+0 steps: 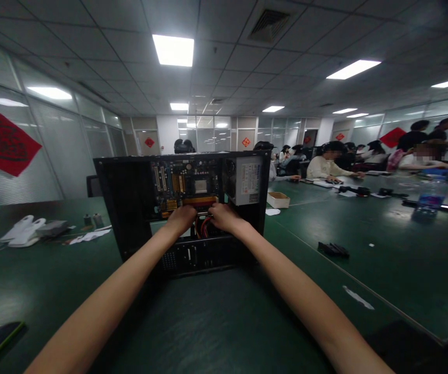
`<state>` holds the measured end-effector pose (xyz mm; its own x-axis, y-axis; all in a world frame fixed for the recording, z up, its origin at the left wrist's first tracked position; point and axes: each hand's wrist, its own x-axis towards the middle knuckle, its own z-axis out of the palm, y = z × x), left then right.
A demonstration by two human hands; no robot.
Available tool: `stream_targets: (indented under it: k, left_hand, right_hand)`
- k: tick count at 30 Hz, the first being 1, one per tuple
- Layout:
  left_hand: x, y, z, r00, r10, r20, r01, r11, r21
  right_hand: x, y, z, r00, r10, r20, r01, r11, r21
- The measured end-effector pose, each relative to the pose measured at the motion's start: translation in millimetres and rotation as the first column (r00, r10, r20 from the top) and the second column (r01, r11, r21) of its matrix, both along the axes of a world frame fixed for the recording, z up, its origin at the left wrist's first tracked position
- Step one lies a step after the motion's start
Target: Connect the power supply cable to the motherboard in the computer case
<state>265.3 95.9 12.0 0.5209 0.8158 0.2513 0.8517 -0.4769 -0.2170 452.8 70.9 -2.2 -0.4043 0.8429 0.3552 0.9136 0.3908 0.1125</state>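
Observation:
An open black computer case (109, 208) stands in front of me, its side panel off. Inside are a motherboard (185, 174) with a square processor socket area (200, 186) and a silver power supply (248, 182) at the upper right. My left hand (183, 219) is closed at the lower edge of the motherboard, by the left end of the orange and red memory slots (200, 200). My right hand (226, 217) is closed at their right end. Whatever the fingertips hold is hidden. Red and dark cables (203, 226) hang between the hands.
White plastic bags (23, 230) and a grey block (52, 228) lie on the green table (216, 317) at left. A small box (278, 200) and black parts (333, 250) lie at right. A water bottle (430, 196) stands farther right, where several people sit.

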Motion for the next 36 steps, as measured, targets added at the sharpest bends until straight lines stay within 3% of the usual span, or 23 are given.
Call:
stream_targets:
  k: [6, 13, 23, 36]
  left_hand:
    - [3, 1, -1.4, 0.999, -0.001, 0.039, 0.0, 1.0, 0.024]
    - [-1, 1, 0.6, 0.997, -0.042, 0.068, 0.04, 0.999, 0.035]
    - [-6, -8, -0.4, 0.993, 0.003, 0.115, -0.007, 0.999, 0.038]
    - [-8, 1, -8.3, 0.978, 0.004, 0.209, -0.014, 0.999, 0.048]
  right_hand:
    - [-2, 2, 2.1, 0.999, 0.041, 0.021, -0.041, 0.999, 0.003]
    - [-9, 12, 7.3, 0.969, 0.196, 0.151, -0.207, 0.977, 0.059]
    - [-12, 15, 0.8, 0.973, 0.164, 0.164, -0.181, 0.979, 0.096]
    - [-18, 16, 2.0, 0.973, 0.133, 0.189, -0.148, 0.987, 0.069]
